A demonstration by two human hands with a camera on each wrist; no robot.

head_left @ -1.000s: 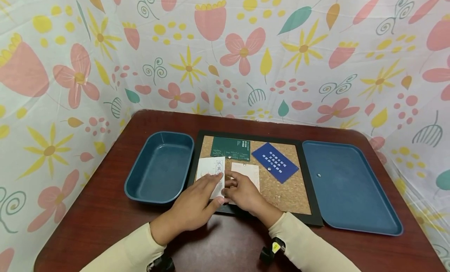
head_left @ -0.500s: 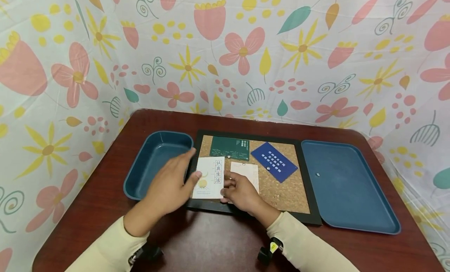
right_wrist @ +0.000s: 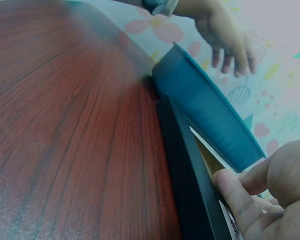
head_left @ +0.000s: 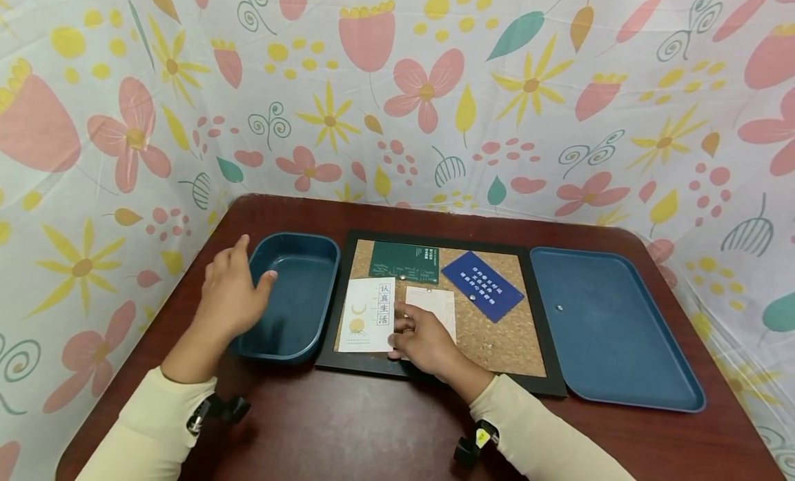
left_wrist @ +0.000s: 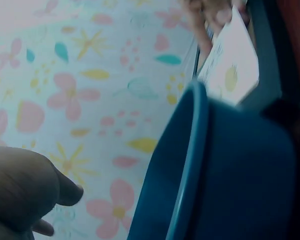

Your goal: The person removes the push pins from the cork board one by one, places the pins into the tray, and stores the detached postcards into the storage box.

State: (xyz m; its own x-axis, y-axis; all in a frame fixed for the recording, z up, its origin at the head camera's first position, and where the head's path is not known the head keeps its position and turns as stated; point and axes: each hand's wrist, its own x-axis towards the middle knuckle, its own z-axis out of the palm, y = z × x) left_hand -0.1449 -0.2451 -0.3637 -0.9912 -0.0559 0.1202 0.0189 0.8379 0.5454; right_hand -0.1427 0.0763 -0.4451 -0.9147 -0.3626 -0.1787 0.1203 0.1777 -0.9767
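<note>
My right hand [head_left: 428, 339] pinches the right edge of a white card [head_left: 357, 298] at the lower left of a framed corkboard [head_left: 497, 346]. Dark characters, a yellow moon and a round yellow shape are printed on the card. In the left wrist view the card [left_wrist: 232, 62] stands at a slant near the right hand's fingers. My left hand [head_left: 231, 295] hovers over the left rim of a deep blue bin [head_left: 288, 360], fingers spread and holding nothing. The right wrist view shows the right thumb and fingers [right_wrist: 235, 197] close over the board's black frame [right_wrist: 182, 165].
A green card [head_left: 406, 260], a blue card [head_left: 484, 284] and a pale pink card [head_left: 442, 308] lie on the cork, each with a silver pushpin. A flat blue tray [head_left: 621, 343] to the right holds one pushpin [head_left: 560, 307]. Patterned cloth [head_left: 422, 156] hangs behind the table.
My left hand has left the white card and moved left to the blue bin, uncovering the card's print. The right hand has stayed at the card's right edge.
</note>
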